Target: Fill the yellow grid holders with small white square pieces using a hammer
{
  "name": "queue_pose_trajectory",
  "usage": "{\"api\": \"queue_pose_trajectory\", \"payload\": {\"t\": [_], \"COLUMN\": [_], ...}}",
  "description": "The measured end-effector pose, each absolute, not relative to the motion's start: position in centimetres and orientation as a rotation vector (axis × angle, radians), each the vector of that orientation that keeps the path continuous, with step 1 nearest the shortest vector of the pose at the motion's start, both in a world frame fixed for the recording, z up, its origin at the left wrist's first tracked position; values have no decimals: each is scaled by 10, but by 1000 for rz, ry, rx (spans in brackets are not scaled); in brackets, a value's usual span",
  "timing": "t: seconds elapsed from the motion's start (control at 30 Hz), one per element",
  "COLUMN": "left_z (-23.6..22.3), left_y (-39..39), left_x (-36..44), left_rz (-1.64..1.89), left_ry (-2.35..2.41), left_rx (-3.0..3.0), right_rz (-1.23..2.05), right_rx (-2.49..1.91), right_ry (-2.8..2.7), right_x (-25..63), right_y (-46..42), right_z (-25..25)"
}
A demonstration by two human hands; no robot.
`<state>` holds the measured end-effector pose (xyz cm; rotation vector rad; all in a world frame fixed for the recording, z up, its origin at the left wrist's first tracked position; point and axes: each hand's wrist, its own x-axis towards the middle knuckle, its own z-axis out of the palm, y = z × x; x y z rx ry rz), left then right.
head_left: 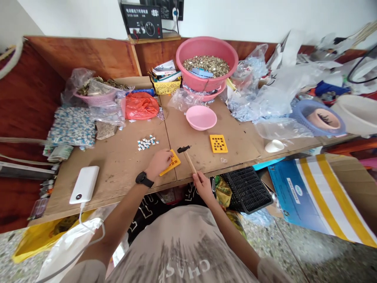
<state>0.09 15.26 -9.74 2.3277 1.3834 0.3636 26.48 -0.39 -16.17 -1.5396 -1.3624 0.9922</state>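
Note:
My right hand (202,184) is closed round the wooden handle of a small hammer (190,161). The hammer's black head is raised just right of a yellow grid plate (171,165) with square holes. My left hand (159,163), with a black watch on the wrist, rests over that plate, its fingers curled down on it; whether a small piece is between the fingertips is hidden. A second yellow grid plate (218,144) lies to the right, its holes dark. Beyond my left hand is a loose pile of small white and blue pieces (147,142).
A pink bowl (201,118) stands mid-table. Behind it, a large pink basin (188,76) holds many small brass-coloured parts. A white power bank (85,184) with a cable lies at left. Plastic bags (271,100) crowd the right, and a white cup (274,146) sits near the edge.

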Motion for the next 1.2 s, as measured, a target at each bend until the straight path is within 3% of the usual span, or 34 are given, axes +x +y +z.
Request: {"api": "queue_pose_trajectory", "payload": {"t": [0.47,0.67,0.83,1.2], "left_z": [-94,-114,-141,-117], "left_y": [166,134,120,213], "left_x": [2,-12,-43,-54], "left_rz": [309,782,1075,715], "left_ry": [1299,1598,1828,2067], "left_rx": [2390,2257,1882,2033], "right_rz": [938,671,573,627], "right_rx": [-1594,-1595,-1706,-1808], "right_ry": [-1475,-1638,-1798,-1600], "right_x": [271,270,261,267], "right_y": [0,-7,-4,8], "right_z": [-160,-128,-134,-168]}}
